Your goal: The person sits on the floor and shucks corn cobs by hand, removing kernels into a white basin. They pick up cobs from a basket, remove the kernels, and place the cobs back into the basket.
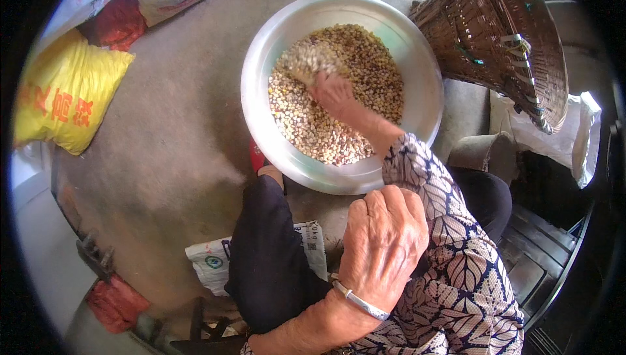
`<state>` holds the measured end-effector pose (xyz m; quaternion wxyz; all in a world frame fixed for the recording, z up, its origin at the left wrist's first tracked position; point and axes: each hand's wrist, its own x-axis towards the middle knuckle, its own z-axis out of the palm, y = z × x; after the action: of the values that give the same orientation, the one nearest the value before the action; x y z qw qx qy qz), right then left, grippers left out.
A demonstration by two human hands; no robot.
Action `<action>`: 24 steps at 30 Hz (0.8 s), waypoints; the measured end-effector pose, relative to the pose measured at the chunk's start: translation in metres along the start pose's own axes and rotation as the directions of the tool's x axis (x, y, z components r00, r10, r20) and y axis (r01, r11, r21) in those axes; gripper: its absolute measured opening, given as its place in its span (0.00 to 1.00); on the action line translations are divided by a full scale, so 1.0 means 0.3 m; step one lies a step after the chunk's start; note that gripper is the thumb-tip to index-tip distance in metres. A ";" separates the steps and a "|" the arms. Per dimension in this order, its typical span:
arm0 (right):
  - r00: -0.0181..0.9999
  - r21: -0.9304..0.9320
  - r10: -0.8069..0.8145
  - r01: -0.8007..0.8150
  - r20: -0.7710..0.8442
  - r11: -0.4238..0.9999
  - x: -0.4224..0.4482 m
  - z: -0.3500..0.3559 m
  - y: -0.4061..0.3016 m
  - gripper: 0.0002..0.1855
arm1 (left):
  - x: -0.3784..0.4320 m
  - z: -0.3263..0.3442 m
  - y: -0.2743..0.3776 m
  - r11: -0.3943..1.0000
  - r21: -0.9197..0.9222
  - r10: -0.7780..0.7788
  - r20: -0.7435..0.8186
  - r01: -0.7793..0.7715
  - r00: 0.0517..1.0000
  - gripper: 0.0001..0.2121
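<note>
A wide metal basin (342, 185) stands on the floor before me, holding a heap of mixed pale and dark corn kernels (337, 140). My right hand (333, 92) reaches into the basin, low over the kernels. Beyond its fingers a patch of kernels is blurred by motion. The fingertips are lost in that blur, so their grip is unclear. Nearer to me, in front of my body, my left hand (384, 237) is raised with its back upward. Its fingers curl under into a fist, and nothing shows in it. A silver-coloured bangle (359, 301) circles that wrist.
A large woven basket (474, 27) leans beside the basin on the right, near a white sack (570, 130). At left sit a yellow printed sack (73, 91) and a red bag (117, 20). A printed white sack (210, 262) lies by my leg (269, 247).
</note>
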<state>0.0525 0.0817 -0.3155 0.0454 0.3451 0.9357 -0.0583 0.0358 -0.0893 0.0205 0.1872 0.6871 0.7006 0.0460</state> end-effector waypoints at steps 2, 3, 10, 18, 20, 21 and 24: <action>0.978 -0.002 0.204 -0.204 0.041 0.979 0.058 0.025 0.115 0.14 | 0.001 -0.011 -0.002 1.000 0.000 0.005 0.015 -0.005 1.000 0.04; 0.945 0.060 0.322 -0.325 0.065 0.944 0.061 0.000 0.123 0.14 | -0.001 -0.015 -0.004 1.000 0.015 -0.004 0.017 0.003 1.000 0.04; 0.979 0.232 -0.087 0.129 -0.185 0.964 -0.202 -0.071 0.268 0.15 | 0.000 -0.017 0.004 0.999 0.042 -0.019 -0.022 0.020 1.000 0.04; 0.729 0.332 -0.548 0.440 0.411 0.834 -0.443 -0.058 0.178 0.19 | -0.002 0.002 -0.004 0.996 0.046 -0.075 -0.034 0.076 0.997 0.05; 0.781 0.125 -0.441 0.433 0.442 0.893 -0.413 -0.065 0.233 0.20 | -0.005 0.001 -0.004 0.996 0.069 -0.061 -0.010 0.061 0.998 0.05; 0.807 0.018 -0.385 0.423 0.448 0.906 -0.395 -0.064 0.259 0.21 | -0.007 -0.002 -0.004 0.995 0.079 -0.054 0.002 0.054 0.999 0.05; 0.976 -0.313 -0.207 0.216 0.063 0.925 -0.379 0.027 0.423 0.21 | -0.010 -0.022 -0.006 0.999 0.044 -0.024 0.001 0.024 1.000 0.05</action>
<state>0.2216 0.1036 -0.3190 0.1075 0.2296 0.9637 0.0836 0.0320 -0.0910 0.0266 0.1732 0.6826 0.7094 0.0279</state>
